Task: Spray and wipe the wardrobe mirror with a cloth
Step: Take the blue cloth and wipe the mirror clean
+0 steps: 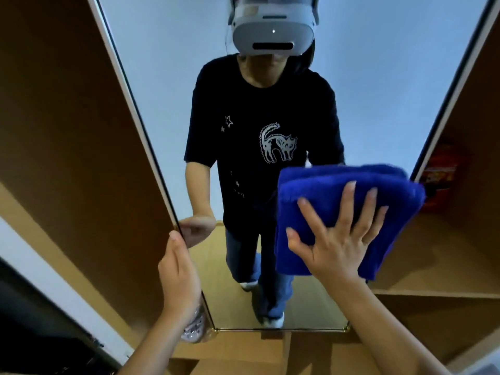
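The wardrobe mirror (167, 85) fills the middle of the head view, mounted on an open brown door. A folded blue cloth (335, 190) lies flat against the glass at the lower right. My right hand (338, 239) presses it there with fingers spread and straight. My left hand (178, 269) grips the mirror door's left edge, thumb on the front side and fingers curled behind it. The glass reflects a person in a dark shirt and a headset. No spray bottle is in view.
The brown wardrobe door panel (75, 131) stands at the left. Wardrobe shelves (438, 290) open at the right, with a red package (443, 174) on one. A pale slipper (193, 328) shows below my left wrist. Wooden floor lies beneath.
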Motion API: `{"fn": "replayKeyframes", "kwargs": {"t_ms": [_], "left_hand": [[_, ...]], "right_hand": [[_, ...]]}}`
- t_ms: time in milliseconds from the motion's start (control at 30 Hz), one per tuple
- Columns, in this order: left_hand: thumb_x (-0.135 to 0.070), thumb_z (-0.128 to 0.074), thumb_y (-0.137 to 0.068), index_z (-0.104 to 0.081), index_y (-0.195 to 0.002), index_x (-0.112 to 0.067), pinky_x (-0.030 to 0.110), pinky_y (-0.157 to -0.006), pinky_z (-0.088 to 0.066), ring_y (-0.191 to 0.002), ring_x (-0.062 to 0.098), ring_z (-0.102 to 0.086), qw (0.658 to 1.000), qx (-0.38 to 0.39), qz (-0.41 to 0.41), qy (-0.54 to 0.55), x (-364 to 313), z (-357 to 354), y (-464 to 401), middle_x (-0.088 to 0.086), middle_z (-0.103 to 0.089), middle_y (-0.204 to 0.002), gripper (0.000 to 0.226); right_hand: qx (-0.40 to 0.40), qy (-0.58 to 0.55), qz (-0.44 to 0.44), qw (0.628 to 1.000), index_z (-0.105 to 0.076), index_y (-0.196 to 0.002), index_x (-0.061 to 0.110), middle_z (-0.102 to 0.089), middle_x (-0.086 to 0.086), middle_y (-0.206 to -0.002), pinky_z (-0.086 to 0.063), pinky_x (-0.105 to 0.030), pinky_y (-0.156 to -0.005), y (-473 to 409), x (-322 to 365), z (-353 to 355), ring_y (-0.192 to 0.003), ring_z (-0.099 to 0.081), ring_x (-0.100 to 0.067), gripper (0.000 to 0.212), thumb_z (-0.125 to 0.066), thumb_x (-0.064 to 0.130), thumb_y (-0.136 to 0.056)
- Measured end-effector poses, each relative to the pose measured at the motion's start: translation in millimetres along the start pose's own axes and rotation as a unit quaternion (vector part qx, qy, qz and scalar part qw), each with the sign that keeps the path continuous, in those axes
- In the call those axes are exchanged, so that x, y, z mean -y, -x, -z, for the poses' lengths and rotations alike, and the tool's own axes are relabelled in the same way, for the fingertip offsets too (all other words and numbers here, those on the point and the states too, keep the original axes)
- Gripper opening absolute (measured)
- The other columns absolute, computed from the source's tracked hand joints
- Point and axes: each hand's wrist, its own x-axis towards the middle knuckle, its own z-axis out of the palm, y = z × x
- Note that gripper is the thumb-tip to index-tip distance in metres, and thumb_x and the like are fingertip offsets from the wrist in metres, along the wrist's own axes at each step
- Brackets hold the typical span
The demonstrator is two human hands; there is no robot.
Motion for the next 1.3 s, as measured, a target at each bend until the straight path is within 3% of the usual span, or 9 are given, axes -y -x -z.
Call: {"fn": "replayKeyframes", "kwargs": {"t_ms": [233,433,600,767,867,967,1100,1167,1300], "left_hand": [[-0.029,-0.025,-0.105,-0.055,-0.086,-0.023,0.01,-0.065,-0.04,-0.073,-0.006,-0.056,0.996,-0.015,-0.08,0.027,40.8,-3.5,-4.6,-0.005,-0.059,-0.081,0.036],[-0.026,-0.025,-0.104,-0.059,-0.086,-0.015,0.01,-0.059,-0.04,-0.066,-0.001,-0.056,0.994,-0.013,-0.094,0.061,73.3,-10.2,5.6,-0.004,-0.061,-0.075,0.04],[-0.024,-0.027,-0.107,-0.057,-0.077,-0.017,0.016,-0.059,-0.04,-0.065,0.002,-0.056,0.99,-0.04,-0.105,0.079,94.4,-13.3,2.2,-0.01,-0.061,-0.069,0.042],[-0.037,-0.025,-0.105,-0.066,-0.084,-0.019,0.022,-0.07,-0.048,-0.08,0.007,-0.067,0.984,-0.03,-0.074,0.157,100.1,-15.8,-2.0,0.003,-0.069,-0.084,0.049],[-0.046,-0.024,-0.102,-0.07,-0.075,-0.029,0.039,-0.077,-0.049,-0.088,0.019,-0.067,0.977,-0.021,-0.084,0.194,103.3,-16.8,-3.8,-0.002,-0.072,-0.083,0.056],[-0.045,-0.025,-0.101,-0.066,-0.068,-0.031,0.038,-0.082,-0.047,-0.084,0.012,-0.065,0.972,-0.022,-0.107,0.21,110.9,-17.4,0.4,-0.007,-0.07,-0.076,0.055],[-0.052,-0.023,-0.097,-0.069,-0.079,-0.028,0.049,-0.094,-0.048,-0.095,0.02,-0.066,0.974,0.007,-0.101,0.204,131.7,-16.8,0.3,-0.001,-0.072,-0.087,0.055],[-0.048,-0.023,-0.1,-0.068,-0.084,-0.022,0.043,-0.093,-0.049,-0.098,0.02,-0.066,0.976,0.016,-0.094,0.197,142.5,-17.0,-0.3,0.005,-0.072,-0.093,0.055],[-0.046,-0.022,-0.101,-0.063,-0.067,-0.02,0.026,-0.075,-0.043,-0.092,0.016,-0.067,0.978,0.0,-0.11,0.177,156.6,-17.2,4.0,0.005,-0.071,-0.081,0.06]], "right_hand": [[0.03,-0.028,0.003,0.999,-0.02,-0.148,0.047,0.01,-0.002,-0.163,-0.005,-0.061,-0.117,67.4,23.7,-12.1,-0.148,0.01,-0.033,0.07,-0.046,0.07,-0.088],[0.006,-0.036,-0.01,0.999,-0.023,-0.15,0.043,-0.018,-0.013,-0.16,-0.008,-0.061,-0.117,-40.6,49.1,16.4,-0.146,-0.011,-0.041,0.064,-0.037,0.066,-0.092],[-0.018,-0.013,-0.029,0.999,-0.019,-0.151,0.044,-0.016,-0.01,-0.161,-0.006,-0.059,-0.117,-107.3,81.1,27.1,-0.148,-0.01,-0.04,0.061,-0.022,0.065,-0.094],[0.017,-0.018,0.055,0.998,-0.011,-0.153,0.043,-0.005,-0.011,-0.163,-0.001,-0.06,-0.116,-33.7,108.0,2.4,-0.148,0.0,-0.04,0.064,-0.024,0.065,-0.094],[0.033,-0.023,0.115,0.993,-0.01,-0.153,0.042,-0.001,-0.01,-0.163,0.003,-0.058,-0.118,29.3,125.4,-18.0,-0.148,0.005,-0.038,0.067,-0.029,0.066,-0.093],[0.043,-0.016,0.141,0.989,-0.009,-0.153,0.041,0.0,-0.01,-0.163,0.007,-0.056,-0.118,76.8,135.0,-31.1,-0.148,0.006,-0.037,0.069,-0.032,0.066,-0.093],[0.029,-0.009,0.156,0.987,-0.009,-0.153,0.042,-0.002,-0.008,-0.164,0.005,-0.055,-0.118,60.6,124.6,-29.7,-0.149,0.004,-0.035,0.07,-0.03,0.068,-0.091],[0.004,-0.009,0.124,0.992,-0.007,-0.153,0.044,-0.002,-0.005,-0.164,0.005,-0.054,-0.118,17.9,118.7,-20.7,-0.149,0.003,-0.033,0.069,-0.025,0.069,-0.091],[-0.042,-0.013,0.02,0.999,-0.007,-0.153,0.043,-0.005,-0.006,-0.164,0.002,-0.056,-0.119,-25.7,126.3,-12.7,-0.149,0.0,-0.035,0.065,-0.016,0.066,-0.093]]}}
